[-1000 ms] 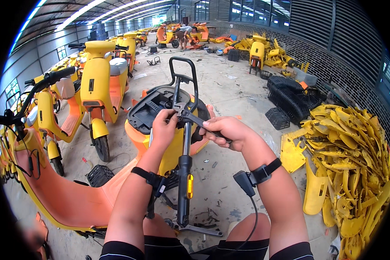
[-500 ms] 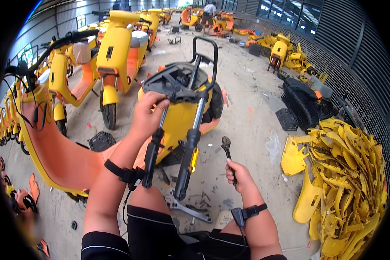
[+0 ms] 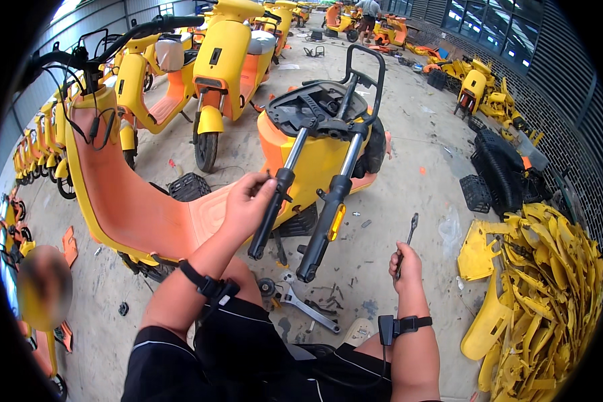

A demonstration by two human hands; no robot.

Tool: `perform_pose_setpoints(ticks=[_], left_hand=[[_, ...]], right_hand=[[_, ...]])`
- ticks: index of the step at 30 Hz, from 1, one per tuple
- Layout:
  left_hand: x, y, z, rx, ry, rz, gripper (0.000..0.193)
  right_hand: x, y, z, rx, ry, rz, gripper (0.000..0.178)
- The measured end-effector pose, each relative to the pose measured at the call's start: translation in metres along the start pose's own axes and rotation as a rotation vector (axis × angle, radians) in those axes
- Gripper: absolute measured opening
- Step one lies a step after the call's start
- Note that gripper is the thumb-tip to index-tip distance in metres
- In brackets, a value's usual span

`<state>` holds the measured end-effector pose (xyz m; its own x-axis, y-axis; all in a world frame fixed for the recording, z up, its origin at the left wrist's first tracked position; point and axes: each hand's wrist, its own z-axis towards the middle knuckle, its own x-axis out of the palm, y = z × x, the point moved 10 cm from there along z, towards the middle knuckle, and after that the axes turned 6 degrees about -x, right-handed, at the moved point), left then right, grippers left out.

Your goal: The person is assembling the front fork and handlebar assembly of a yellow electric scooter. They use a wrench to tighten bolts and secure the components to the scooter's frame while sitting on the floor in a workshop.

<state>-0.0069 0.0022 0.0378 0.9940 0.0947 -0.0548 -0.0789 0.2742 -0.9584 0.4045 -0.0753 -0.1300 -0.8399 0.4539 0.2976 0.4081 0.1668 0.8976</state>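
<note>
A front fork (image 3: pixel 328 218) with chrome tubes and black lower legs leans on the open seat base of a yellow and orange scooter (image 3: pixel 308 157), its leg ends pointing toward me. Beside the fork's left leg is my left hand (image 3: pixel 246 204), its thumb and fingertips pinched together. A tiny dark bit shows at those fingertips, too small to name. Out to the right, away from the fork, my right hand (image 3: pixel 409 266) is closed around the handle of an adjustable wrench (image 3: pixel 413 229), its jaw end up.
A large silver wrench (image 3: pixel 309 311) and scattered bolts lie on the floor below the fork. Yellow plastic panels (image 3: pixel 543 288) are heaped at the right, with black crates (image 3: pixel 476 193) behind. Scooters (image 3: pixel 224 67) stand in rows at the left. A person (image 3: pixel 368 15) stands far back.
My left hand has come down from the fork's upper clamp to beside its left leg. My right hand still holds the wrench, now turned edge-on. The view has shifted left.
</note>
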Motion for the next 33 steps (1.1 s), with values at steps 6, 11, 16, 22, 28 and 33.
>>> perform_pose_setpoints(ticks=[6,11,16,22,28,33], left_hand=[[0.005,-0.054,-0.042,0.236,-0.001,0.027,0.014],[0.028,-0.058,-0.051,-0.086,0.032,-0.472,0.021],[0.062,-0.053,-0.054,-0.125,0.136,-0.667,0.027],[0.071,-0.009,-0.06,-0.226,0.12,-0.641,0.021],[0.076,0.011,-0.057,-0.21,0.126,-0.533,0.019],[0.083,0.014,-0.057,-0.171,0.157,-0.406,0.013]], right_hand=[[-0.036,-0.021,-0.003,-0.035,-0.115,-0.106,0.023],[-0.031,0.005,-0.007,-0.13,-0.126,-0.16,0.021],[-0.001,0.066,-0.044,-0.495,-0.181,-0.06,0.019],[0.007,0.034,-0.032,-0.075,-0.069,0.468,0.011],[0.002,-0.01,-0.022,0.159,-0.146,0.466,0.009],[0.038,0.012,-0.028,0.069,-0.02,0.328,0.013]])
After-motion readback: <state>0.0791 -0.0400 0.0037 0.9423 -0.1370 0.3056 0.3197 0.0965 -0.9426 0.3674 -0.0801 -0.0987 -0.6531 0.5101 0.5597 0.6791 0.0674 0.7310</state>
